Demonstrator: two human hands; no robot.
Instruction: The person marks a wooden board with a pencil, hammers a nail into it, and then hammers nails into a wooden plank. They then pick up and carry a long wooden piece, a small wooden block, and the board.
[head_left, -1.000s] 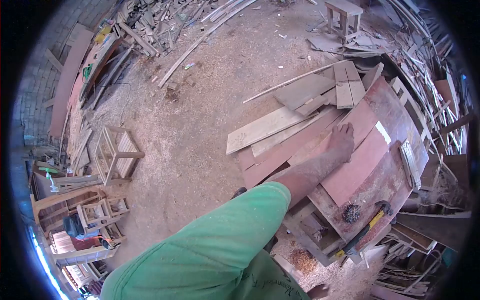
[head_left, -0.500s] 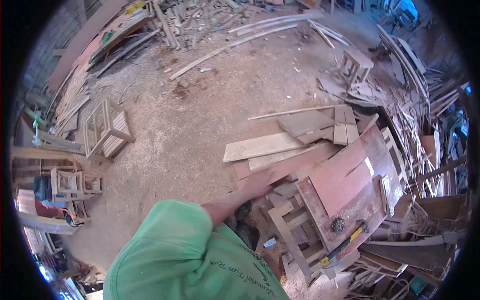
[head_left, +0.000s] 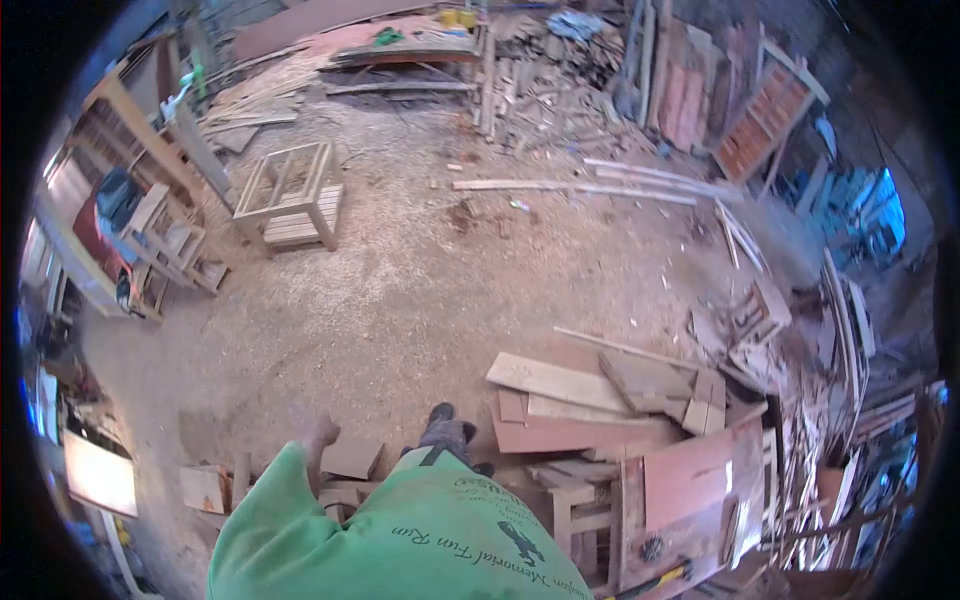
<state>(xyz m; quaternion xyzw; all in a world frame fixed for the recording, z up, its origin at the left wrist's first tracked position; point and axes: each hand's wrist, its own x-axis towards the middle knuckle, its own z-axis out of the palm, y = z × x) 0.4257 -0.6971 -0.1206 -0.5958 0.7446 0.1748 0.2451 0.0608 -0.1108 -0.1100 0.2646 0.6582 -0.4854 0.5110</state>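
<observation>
My left hand [head_left: 322, 430] hangs out to the left of my green shirt [head_left: 420, 525], small and smeared, so its fingers cannot be made out and nothing shows in it. Closest to it are a flat board piece [head_left: 353, 457] and wood offcuts on the ground beside me. My right hand is out of view. To my right, a worktable [head_left: 632, 500] carries a reddish sheet [head_left: 690, 483], a dark round clump [head_left: 651, 548] and a tool with a yellow and black handle [head_left: 668, 577], partly cut off below.
Boards [head_left: 560, 382] lie stacked on the ground ahead of the worktable. A slatted wooden frame [head_left: 297, 205] stands at the far left, with a small stepped wooden piece [head_left: 170, 240] nearer. Long strips [head_left: 580, 188] lie across the sawdust floor [head_left: 400, 290]. Scrap wood heaps line the right.
My left hand has drawn back from the boards at the right and swung out to my left. The view has turned left and lifted, so the worktable sits lower.
</observation>
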